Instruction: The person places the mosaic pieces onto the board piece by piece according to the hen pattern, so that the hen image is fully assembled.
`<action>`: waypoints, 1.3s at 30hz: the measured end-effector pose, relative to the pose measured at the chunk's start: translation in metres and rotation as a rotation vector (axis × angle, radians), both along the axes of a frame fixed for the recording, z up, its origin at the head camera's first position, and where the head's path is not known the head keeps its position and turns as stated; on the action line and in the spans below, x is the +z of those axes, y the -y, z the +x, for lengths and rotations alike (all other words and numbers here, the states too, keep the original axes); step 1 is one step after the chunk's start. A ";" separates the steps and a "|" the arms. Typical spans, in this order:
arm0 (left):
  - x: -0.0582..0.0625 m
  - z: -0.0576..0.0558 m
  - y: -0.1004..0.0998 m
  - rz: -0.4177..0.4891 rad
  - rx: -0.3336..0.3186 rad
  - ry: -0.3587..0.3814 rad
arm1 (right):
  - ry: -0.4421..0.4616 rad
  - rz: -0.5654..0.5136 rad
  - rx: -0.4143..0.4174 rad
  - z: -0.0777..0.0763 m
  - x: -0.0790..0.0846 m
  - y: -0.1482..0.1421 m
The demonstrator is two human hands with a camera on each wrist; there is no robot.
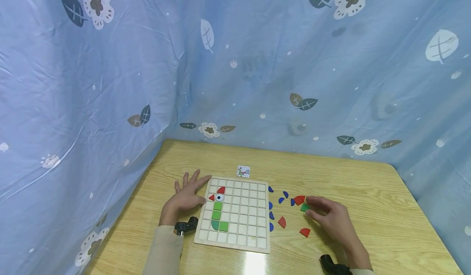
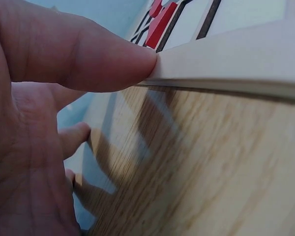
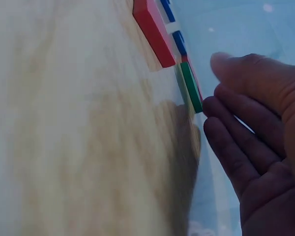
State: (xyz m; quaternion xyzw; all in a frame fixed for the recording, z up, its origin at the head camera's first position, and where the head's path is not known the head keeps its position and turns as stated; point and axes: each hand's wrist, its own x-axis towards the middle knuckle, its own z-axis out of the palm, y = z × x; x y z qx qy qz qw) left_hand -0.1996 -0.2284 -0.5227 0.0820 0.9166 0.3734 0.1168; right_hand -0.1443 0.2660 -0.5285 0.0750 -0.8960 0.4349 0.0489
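A square wooden grid board [image 1: 244, 210] lies on the table. My left hand [image 1: 187, 196] rests at its left side with fingers spread; the thumb [image 2: 113, 61] touches the board's edge. On the left columns sit red pieces [image 1: 221, 190], a white eye tile [image 1: 219, 197], green squares [image 1: 216, 215] and a darker green rounded piece [image 1: 215, 225]. Right of the board, my right hand [image 1: 333, 218] reaches toward a green quarter-round piece [image 1: 304, 207], thumb and fingers apart on either side. In the right wrist view, that green piece [image 3: 191, 87] lies on the table, fingertips close by.
Several blue half-round pieces [image 1: 271, 215] lie along the board's right edge and beyond. Red quarter-round pieces [image 1: 304, 232] are scattered near the right hand. A small picture card [image 1: 243, 171] lies behind the board. A blue patterned curtain [image 1: 257, 82] hangs around the table.
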 end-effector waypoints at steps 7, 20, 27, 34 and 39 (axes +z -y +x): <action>0.000 0.000 0.000 0.003 -0.002 0.001 | 0.020 0.011 0.034 -0.010 -0.004 0.002; 0.001 0.000 0.001 -0.004 -0.003 -0.004 | 0.010 0.071 0.007 -0.012 -0.005 0.012; 0.000 0.000 0.000 -0.010 -0.005 -0.006 | 0.029 0.037 -0.031 -0.005 -0.003 0.016; 0.000 0.000 -0.001 -0.009 -0.001 -0.006 | 0.066 -0.054 0.000 0.011 0.012 0.031; 0.000 0.000 -0.001 -0.008 0.002 -0.004 | 0.015 -0.058 0.074 0.021 0.024 0.051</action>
